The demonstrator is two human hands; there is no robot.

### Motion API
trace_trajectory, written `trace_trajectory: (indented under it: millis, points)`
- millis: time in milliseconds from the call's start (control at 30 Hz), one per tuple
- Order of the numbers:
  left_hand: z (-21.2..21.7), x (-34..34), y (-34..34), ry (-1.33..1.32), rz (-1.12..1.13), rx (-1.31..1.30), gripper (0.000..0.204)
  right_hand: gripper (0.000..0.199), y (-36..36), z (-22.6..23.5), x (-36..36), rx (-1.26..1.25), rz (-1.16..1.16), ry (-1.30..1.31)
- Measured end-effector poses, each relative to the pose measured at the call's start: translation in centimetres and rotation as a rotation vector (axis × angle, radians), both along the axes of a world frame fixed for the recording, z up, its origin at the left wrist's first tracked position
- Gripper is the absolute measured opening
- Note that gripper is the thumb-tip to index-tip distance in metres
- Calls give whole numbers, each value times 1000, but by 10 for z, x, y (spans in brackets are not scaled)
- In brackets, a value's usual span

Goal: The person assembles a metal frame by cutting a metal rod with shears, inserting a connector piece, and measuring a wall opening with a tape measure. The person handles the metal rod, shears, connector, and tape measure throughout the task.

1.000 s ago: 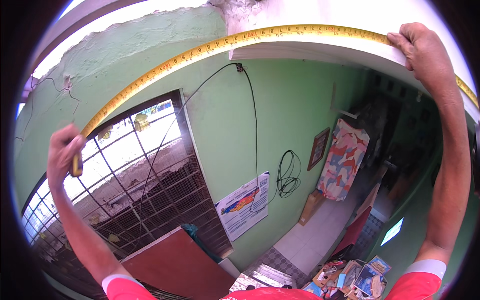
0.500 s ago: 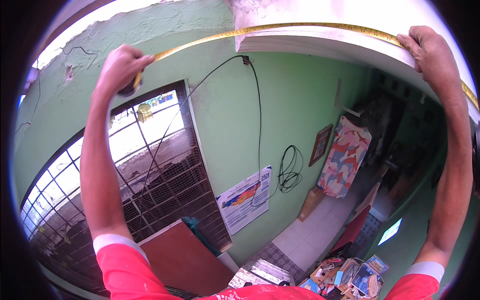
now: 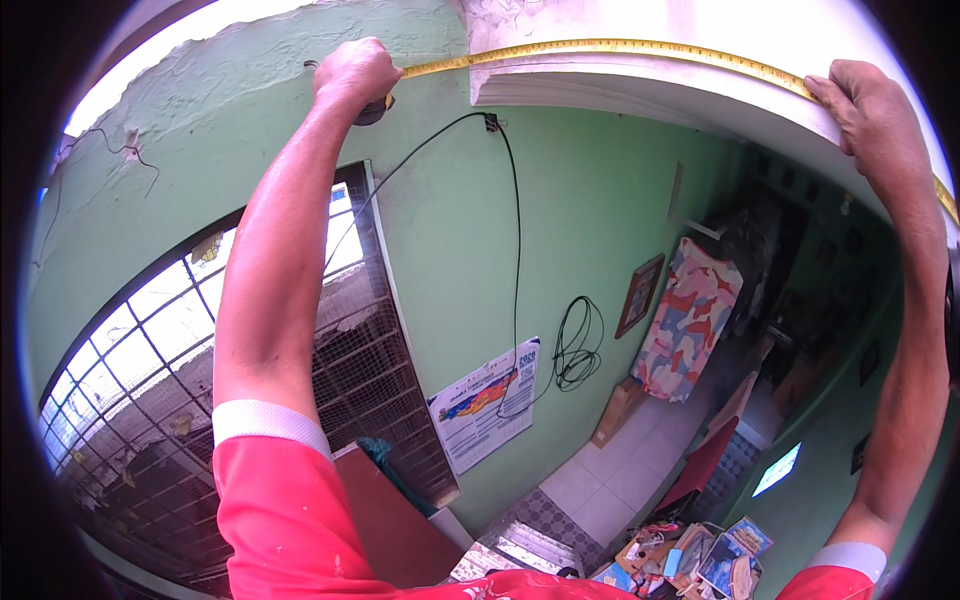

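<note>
A yellow tape measure [image 3: 620, 46] stretches between my raised hands, its blade bowing slightly along a pale ledge [image 3: 560, 88] high on the wall. My left hand [image 3: 355, 76] is closed around the tape's dark case, which is partly hidden and shows below the fingers. At the right, my right hand [image 3: 880, 125] pinches the blade between thumb and fingers against the ledge's edge. More of the yellow blade runs on beyond my right wrist to the right rim.
Below my left arm is a barred window [image 3: 150, 350]. A black cable [image 3: 518, 220] hangs from a small wall box, with a coil [image 3: 577, 350] lower down. Beside them is a poster [image 3: 487, 405]. Boxes and clutter [image 3: 690, 560] lie below, near a patterned cloth [image 3: 690, 320].
My left hand has moved right and up with the tape case, toward the ledge's corner, shortening the span of blade between my hands. My right hand has shifted only slightly.
</note>
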State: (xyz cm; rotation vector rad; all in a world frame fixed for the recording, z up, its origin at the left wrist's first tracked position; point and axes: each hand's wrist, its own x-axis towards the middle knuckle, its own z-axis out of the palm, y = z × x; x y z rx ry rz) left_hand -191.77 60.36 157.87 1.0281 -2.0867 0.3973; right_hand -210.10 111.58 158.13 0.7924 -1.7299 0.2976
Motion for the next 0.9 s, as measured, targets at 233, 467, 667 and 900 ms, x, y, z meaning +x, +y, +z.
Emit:
trace_trajectory:
  millis: [233, 467, 667, 900]
  points:
    - [3, -12, -7, 1, 11, 2, 41, 47, 7, 8, -16, 11, 47, -74]
    - [2, -12, -8, 21, -4, -2, 34, 47, -6, 0, 6, -4, 90, -110]
    - [2, -9, -2, 22, -45, 17, 35, 48, 0, 4, 3, 4, 47, -132]
    - [-6, -12, -23, 131, -97, -92, 40, 47, -2, 0, 11, 1, 21, -123]
